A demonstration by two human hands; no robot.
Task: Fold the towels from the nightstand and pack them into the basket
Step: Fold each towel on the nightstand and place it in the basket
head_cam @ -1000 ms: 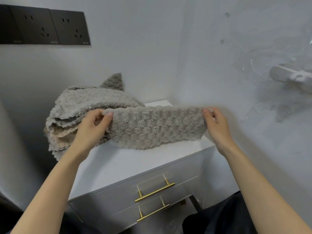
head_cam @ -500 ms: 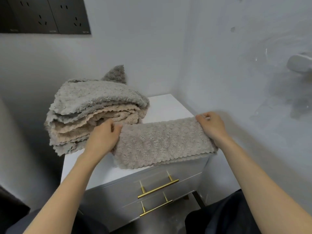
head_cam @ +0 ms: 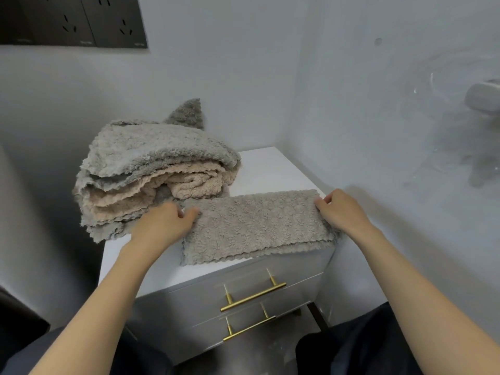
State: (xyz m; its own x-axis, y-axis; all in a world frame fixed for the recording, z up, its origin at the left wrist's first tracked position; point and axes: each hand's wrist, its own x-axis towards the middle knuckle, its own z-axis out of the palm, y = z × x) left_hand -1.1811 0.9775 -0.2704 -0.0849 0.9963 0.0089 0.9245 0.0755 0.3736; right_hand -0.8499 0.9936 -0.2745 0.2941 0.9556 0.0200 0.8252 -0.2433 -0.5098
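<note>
Folded grey towel [head_cam: 257, 226] lies at the near edge of the white nightstand [head_cam: 270, 169], my left hand [head_cam: 159, 226] and right hand [head_cam: 341, 209] pinching its ends, towel pile [head_cam: 151, 169] crowding the far left.

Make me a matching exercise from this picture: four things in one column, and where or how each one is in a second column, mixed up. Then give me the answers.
Column one:
1. folded towel
2. towel pile
3. drawer handles
4. wall sockets

Column two:
A. gold bars, one above the other
B. black, at the top left of the view
C. flat along the front edge of the nightstand
D. heaped in grey and beige layers at the back left of the nightstand

Pairs: 1-C, 2-D, 3-A, 4-B
</note>
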